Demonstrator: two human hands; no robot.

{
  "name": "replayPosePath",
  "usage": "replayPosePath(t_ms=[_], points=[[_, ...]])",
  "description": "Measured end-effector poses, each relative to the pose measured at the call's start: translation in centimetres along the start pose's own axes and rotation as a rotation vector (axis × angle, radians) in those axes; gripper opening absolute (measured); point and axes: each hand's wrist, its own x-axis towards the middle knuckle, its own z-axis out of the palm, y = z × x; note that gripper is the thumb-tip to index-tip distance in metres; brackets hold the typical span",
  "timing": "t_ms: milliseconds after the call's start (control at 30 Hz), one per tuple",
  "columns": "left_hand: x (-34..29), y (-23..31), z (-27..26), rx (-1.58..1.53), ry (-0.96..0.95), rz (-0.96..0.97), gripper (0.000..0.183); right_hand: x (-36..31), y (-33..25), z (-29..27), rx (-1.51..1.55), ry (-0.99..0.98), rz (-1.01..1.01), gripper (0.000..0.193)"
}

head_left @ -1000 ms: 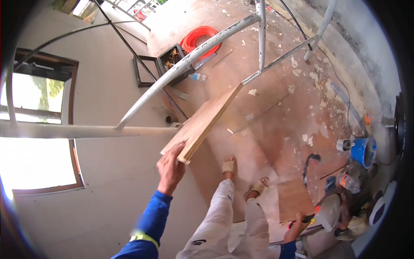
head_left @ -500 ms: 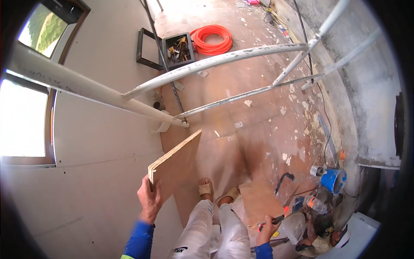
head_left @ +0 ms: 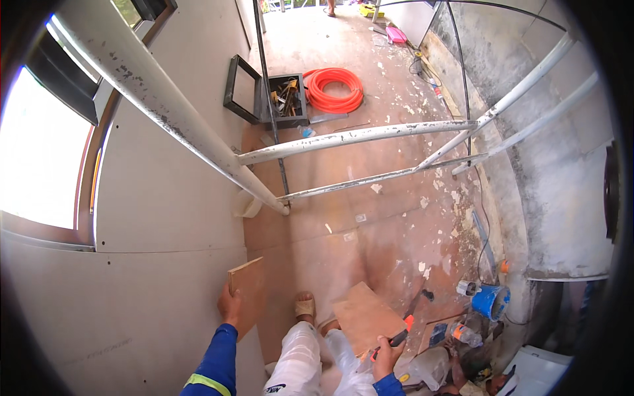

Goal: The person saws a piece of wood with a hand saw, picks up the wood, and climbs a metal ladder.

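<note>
Item, seven o'clock: plywood panel [head_left: 249, 297], tilting beside the wall [head_left: 172, 284]; left hand [head_left: 229, 306] is clamping its fingers on an edge, probably keeping it clear of the legs [head_left: 298, 356]. Item, five o'clock: black-handled tool [head_left: 399, 338]; right hand [head_left: 388, 355] is closing its fingers round it, seemingly for control. Item, adjoining: second board [head_left: 365, 317]; whether those fingers are also gripping it, cannot tell. Item, twelve o'clock: orange hose [head_left: 333, 105], lying coiled, likely against tangling.

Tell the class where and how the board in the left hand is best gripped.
Probably grip the board by its left edge, coming from the near left, as the left hand does. It is flat and thin, so a pinch across its thickness there should hold it.
</note>
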Motion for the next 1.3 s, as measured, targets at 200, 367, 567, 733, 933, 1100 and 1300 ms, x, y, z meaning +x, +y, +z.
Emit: replayPosePath(t_ms=[200, 367, 567, 733, 933, 1100, 1300], points=[[0.5, -5.0, 2.0, 0.095, -0.092, -0.009, 0.045, -0.9, -1.3, 1.7, 0.027, -0.04, 0.096, 0.065], [0.1, -5.8, 3.9, 0.036, -0.057, -0.014, 0.044, 0.1, 0.7, 1.1, 0.005, -0.06, 0.0, 0.068], [0.1, -8.7, 5.5, -0.031, -0.111, -0.082, 0.041, -0.4, 0.3, 1.5, -0.023, -0.025, 0.141, 0.074], [0.2, -9.5, 6.9, -0.017, -0.114, -0.059, 0.038, 0.1, 1.5, 1.4, -0.002, -0.075, 0.041, 0.081], [2.6, -9.8, 6.6, 0.065, -0.076, -0.061, 0.038, 0.1, 2.0, 1.9, -0.023, -0.08, 0.031, 0.078], [3.6, -8.3, 4.5, 0.031, -0.13, -0.139, 0.037, -1.0, -0.2, 2.7, -0.011, -0.069, 0.088, 0.07], [0.5, -3.6, 3.8, 0.136, -0.201, -0.138, 0.034, -3.1, -3.5, 3.5, 0.056, -0.054, 0.019, 0.053]])
